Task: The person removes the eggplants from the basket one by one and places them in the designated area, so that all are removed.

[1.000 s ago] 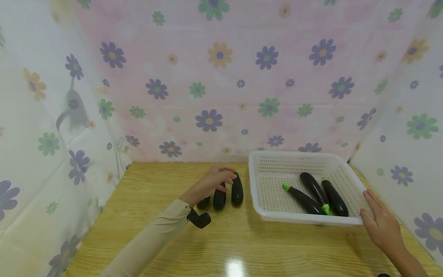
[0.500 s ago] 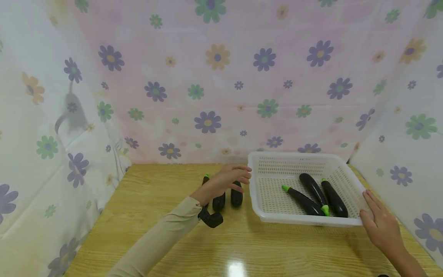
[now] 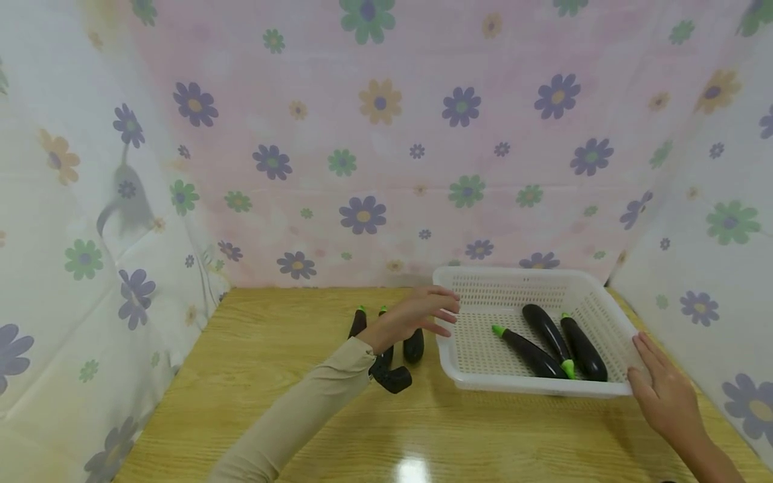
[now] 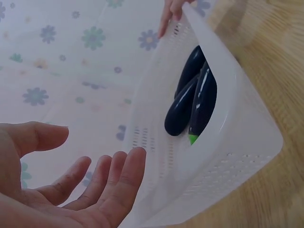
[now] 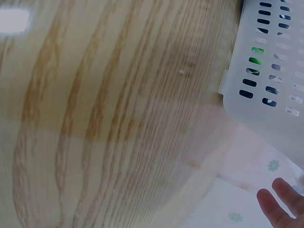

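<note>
My left hand [image 3: 423,312] hangs with parted, loosely bent fingers over the left rim of a white plastic basket [image 3: 507,385]. Nothing lies between its thumb and fingers [image 4: 126,183]. At the basket's right side, my right hand [image 3: 664,392] rests with long, straight fingers against the rim. Inside the basket lie three dark eggplants with green stems, a left one [image 3: 531,353], a middle one [image 3: 546,332] and a right one [image 3: 584,349]. On the table, partly hidden by my left arm, are three more: a near-basket eggplant [image 3: 413,347], a middle eggplant [image 3: 388,354] and a left eggplant [image 3: 357,324].
The wooden table [image 3: 260,362] carries everything. Flower-print cloth [image 3: 338,181] encloses its back and both sides. A black wrist camera [image 3: 391,378] sticks out below my left wrist, low in front of the table eggplants.
My left hand has moved right, from above the table eggplants to the basket's left rim, uncovering the stems of two of them. My right hand and the basket have stayed put.
</note>
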Available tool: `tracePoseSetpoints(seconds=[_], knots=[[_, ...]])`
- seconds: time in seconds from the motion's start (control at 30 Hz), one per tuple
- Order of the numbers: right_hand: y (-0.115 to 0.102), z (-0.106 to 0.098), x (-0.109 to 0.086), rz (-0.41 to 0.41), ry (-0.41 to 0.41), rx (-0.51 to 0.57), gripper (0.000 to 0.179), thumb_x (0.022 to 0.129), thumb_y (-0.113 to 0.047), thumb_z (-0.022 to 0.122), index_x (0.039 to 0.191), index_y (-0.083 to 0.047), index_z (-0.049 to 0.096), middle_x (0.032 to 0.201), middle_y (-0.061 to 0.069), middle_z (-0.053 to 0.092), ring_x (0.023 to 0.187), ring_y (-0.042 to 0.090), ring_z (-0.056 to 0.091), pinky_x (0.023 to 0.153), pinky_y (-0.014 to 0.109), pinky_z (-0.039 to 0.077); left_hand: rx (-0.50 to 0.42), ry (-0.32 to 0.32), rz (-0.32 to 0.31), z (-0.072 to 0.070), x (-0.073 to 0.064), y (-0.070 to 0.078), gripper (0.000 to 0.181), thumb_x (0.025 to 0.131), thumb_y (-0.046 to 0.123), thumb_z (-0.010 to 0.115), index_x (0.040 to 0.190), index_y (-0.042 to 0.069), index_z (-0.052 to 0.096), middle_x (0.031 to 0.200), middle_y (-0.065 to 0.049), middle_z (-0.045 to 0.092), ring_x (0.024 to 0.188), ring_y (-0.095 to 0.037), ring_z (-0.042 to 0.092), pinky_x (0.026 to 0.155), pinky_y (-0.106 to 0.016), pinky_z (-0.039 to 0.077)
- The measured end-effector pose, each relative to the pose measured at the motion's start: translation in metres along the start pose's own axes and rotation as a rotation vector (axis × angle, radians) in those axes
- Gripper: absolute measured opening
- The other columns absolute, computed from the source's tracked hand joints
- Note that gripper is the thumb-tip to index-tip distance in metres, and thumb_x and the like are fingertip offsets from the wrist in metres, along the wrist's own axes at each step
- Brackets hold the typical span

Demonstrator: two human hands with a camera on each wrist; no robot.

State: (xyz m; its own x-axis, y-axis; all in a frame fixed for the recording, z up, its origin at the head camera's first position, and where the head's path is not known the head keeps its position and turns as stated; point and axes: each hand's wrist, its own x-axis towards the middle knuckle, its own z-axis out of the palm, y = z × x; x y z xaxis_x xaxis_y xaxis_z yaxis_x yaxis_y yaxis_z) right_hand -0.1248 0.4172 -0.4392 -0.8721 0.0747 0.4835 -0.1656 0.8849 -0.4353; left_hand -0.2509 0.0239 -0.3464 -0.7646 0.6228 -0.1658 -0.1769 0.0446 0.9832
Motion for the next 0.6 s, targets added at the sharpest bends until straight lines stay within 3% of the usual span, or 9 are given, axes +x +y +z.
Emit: tracePoseSetpoints(seconds=[0.33, 0.6], knots=[[0.001, 0.000, -0.004, 0.003, -0.004, 0.011, 0.052, 0.088, -0.009, 0.040, 0.138, -0.004, 0.026, 0.143, 0.007, 0.020, 0.128, 0.035, 0.017, 0.102, 0.052, 0.010, 0.006, 0.006, -0.023, 0.018, 0.021, -0.003, 0.032, 0.083, 0.022, 0.060, 0.111, 0.007, 0.056, 0.097, -0.008, 0.059, 0.095, -0.031, 0.056, 0.073, -0.044, 0.049], [0.000, 0.000, -0.002, -0.017, 0.015, 0.010, 0.052, 0.087, -0.007, 0.041, 0.137, -0.004, 0.027, 0.143, 0.007, 0.021, 0.129, 0.029, 0.016, 0.105, 0.045, 0.009, -0.046, -0.004, -0.023, 0.032, 0.038, -0.016, 0.027, 0.082, 0.017, 0.060, 0.103, 0.000, 0.058, 0.095, -0.012, 0.058, 0.084, -0.027, 0.059, 0.071, -0.047, 0.049]])
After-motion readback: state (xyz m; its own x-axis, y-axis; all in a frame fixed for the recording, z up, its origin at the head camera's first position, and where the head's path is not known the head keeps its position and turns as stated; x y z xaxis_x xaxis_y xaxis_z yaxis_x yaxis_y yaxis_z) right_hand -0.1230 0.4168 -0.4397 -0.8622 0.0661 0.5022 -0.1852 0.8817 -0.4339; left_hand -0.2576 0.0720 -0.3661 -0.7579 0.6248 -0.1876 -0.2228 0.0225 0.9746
